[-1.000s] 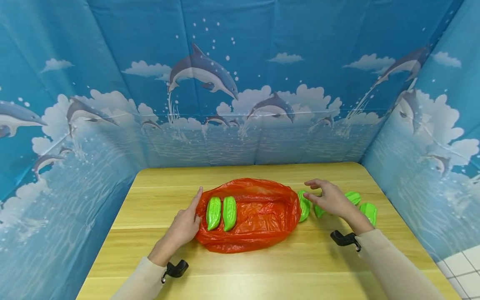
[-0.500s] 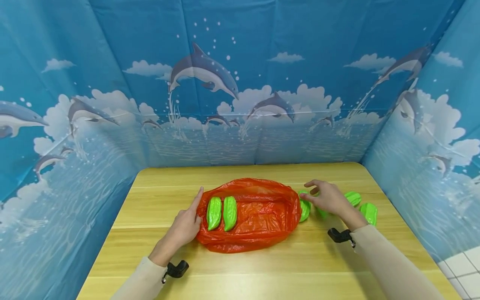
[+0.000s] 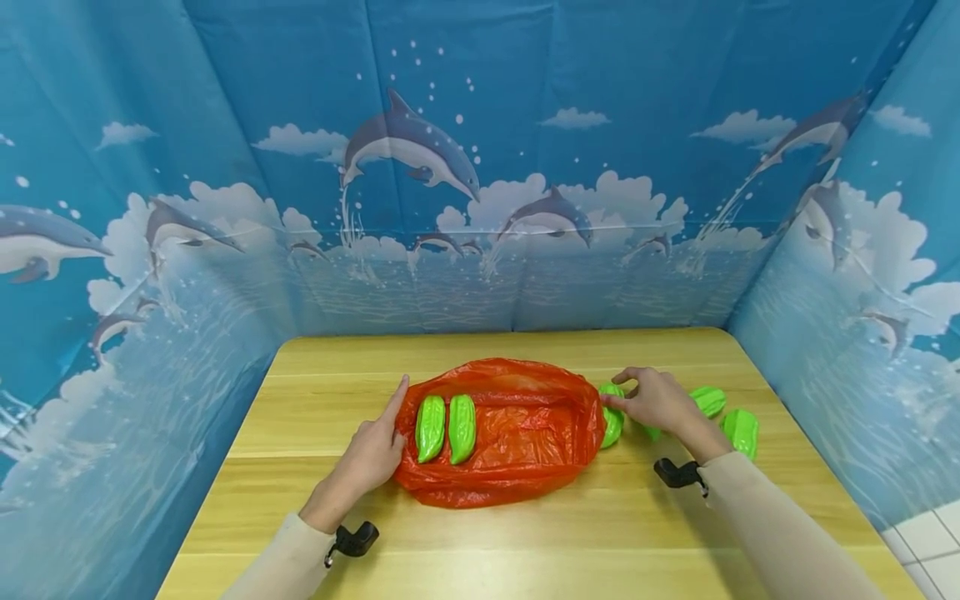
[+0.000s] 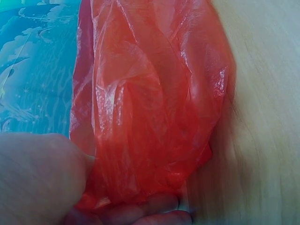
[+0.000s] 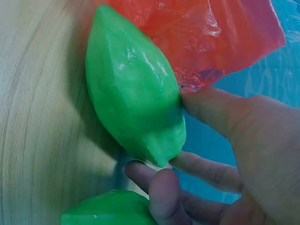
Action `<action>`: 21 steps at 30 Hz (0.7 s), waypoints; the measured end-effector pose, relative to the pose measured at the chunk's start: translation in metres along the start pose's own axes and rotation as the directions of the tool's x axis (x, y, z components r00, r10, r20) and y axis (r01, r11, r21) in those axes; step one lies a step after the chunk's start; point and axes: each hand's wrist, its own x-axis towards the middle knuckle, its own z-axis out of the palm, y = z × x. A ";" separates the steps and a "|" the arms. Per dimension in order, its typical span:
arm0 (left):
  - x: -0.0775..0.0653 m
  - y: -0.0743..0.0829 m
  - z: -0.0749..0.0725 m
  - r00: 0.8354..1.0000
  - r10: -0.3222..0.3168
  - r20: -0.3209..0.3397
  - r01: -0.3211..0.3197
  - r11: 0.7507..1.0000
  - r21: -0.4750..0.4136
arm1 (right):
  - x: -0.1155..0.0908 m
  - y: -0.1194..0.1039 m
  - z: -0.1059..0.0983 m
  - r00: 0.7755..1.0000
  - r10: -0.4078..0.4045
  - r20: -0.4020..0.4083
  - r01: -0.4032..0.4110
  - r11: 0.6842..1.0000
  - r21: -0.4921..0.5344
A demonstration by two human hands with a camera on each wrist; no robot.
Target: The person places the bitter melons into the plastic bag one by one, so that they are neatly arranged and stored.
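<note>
A red plastic bag [image 3: 525, 433] lies spread with its mouth facing up, and two glossy green ridged star fruits [image 3: 430, 428] rest side by side in its left part. My left hand [image 3: 367, 450] grips the bag's left rim, index finger stretched along the edge; in the left wrist view, fingers [image 4: 159, 204] curl under the film. Just outside the bag's right end, my right hand [image 3: 656, 404] has thumb and fingers around one star fruit [image 5: 133, 89]. The thumb presses its side and the fingers are at its lower tip. Another star fruit [image 5: 110, 208] lies partly behind these fingers.
Farther right on the wooden table [image 3: 480, 550] lie two more star fruits, one star fruit [image 3: 707, 401] behind the right wrist and one star fruit [image 3: 741, 432] beside the forearm. A blue dolphin-print curtain [image 3: 480, 275] encloses the table's back and sides.
My right hand has shifted slightly left and down, its thumb and fingers closing around the star fruit beside the bag. The left hand keeps its grip on the rim.
</note>
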 end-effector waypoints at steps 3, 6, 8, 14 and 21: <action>0.000 -0.001 0.001 1.000 -0.009 0.004 0.009 1.000 -0.001 | 0.000 0.000 0.001 1.000 0.011 -0.009 -0.011 1.000 0.005; 0.001 -0.001 0.001 1.000 -0.008 -0.001 0.008 1.000 -0.007 | -0.001 0.000 0.001 1.000 0.020 -0.020 -0.020 1.000 0.016; 0.001 -0.002 0.001 1.000 -0.007 -0.001 0.007 1.000 -0.007 | -0.002 0.000 0.001 0.999 0.026 -0.025 -0.025 0.999 0.023; 0.000 -0.001 0.001 1.000 -0.002 -0.012 0.002 1.000 -0.005 | -0.005 -0.002 0.000 0.999 0.046 -0.018 -0.045 0.998 0.048; -0.002 0.000 -0.002 1.000 -0.004 -0.023 0.004 1.000 -0.014 | -0.006 -0.005 -0.003 0.997 0.080 -0.004 -0.080 0.994 0.072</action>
